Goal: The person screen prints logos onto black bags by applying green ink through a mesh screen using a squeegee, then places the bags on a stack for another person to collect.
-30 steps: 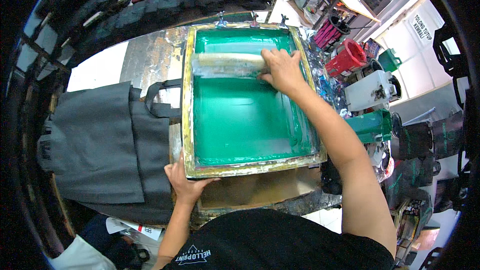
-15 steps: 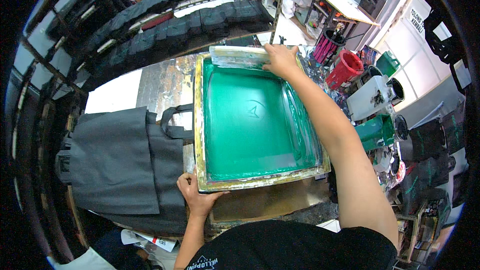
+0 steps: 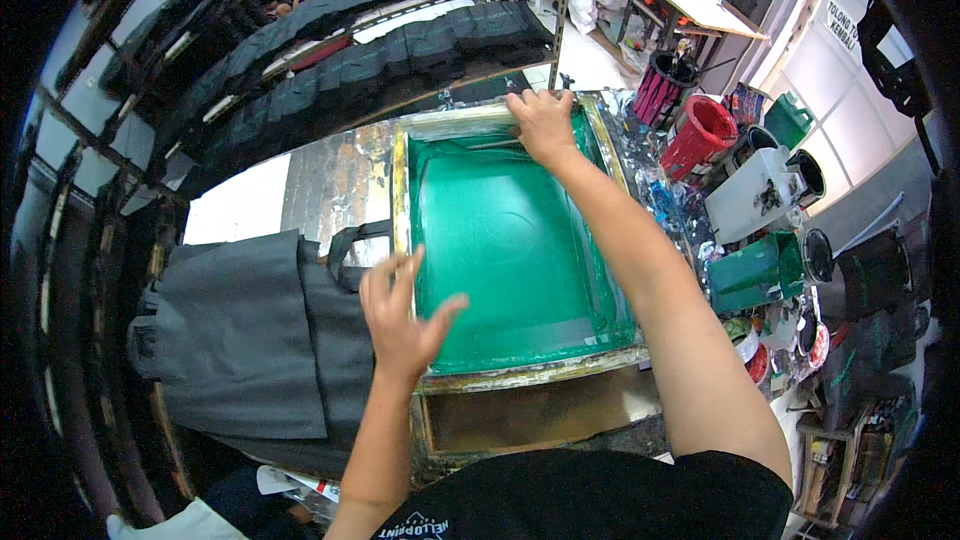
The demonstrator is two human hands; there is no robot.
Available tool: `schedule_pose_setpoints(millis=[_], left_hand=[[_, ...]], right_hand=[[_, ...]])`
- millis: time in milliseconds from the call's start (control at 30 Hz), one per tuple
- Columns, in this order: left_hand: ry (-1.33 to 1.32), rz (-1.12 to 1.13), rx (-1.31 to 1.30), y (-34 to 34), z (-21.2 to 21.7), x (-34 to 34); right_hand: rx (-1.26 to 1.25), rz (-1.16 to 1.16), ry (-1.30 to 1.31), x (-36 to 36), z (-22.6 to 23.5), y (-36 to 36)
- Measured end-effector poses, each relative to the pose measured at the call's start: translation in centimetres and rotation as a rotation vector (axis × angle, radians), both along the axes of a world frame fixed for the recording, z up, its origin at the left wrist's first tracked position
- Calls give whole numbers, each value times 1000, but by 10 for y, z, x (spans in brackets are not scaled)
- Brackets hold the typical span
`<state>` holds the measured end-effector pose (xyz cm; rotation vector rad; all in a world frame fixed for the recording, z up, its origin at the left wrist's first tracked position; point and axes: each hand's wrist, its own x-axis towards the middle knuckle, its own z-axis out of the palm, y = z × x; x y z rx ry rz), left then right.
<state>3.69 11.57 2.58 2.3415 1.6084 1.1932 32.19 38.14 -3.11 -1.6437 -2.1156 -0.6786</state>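
Hands at both ends of a green screen-printing frame (image 3: 510, 250) lying flat on the paint-stained desk (image 3: 330, 180).

The right hand (image 3: 543, 123) presses down at the frame's far edge, whether gripping something there I cannot tell; the left hand (image 3: 400, 320) hovers open, fingers spread, over the near left corner, holding nothing. Dark tote bags (image 3: 250, 340) lie stacked just left, within easy reach; ink pots (image 3: 760, 190) crowd the right.

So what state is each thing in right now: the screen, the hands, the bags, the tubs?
Screen: lying flat on the table, mesh coated green.
Right hand: pressed on the squeegee at the screen's far end.
Squeegee: lying across the far end, mostly hidden.
Left hand: open, fingers spread, over the screen's near left corner.
Grey bags: stacked flat, left of the screen.
Red tub: upright, open.
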Motion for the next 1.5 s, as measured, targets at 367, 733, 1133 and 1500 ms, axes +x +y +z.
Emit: schedule_pose_setpoints(millis=[367, 733, 1133, 1500], left_hand=[[503, 195, 0, 246, -25, 43], [471, 104, 250, 169, -40, 38], [465, -28, 122, 3, -28, 32], [415, -55, 130, -52, -24, 24]], right_hand=[[-178, 283, -61, 14, 22, 10], [-156, 336, -31, 23, 22, -86], [-269, 214, -40, 14, 34, -279], [-224, 180, -27, 3, 35, -346]])
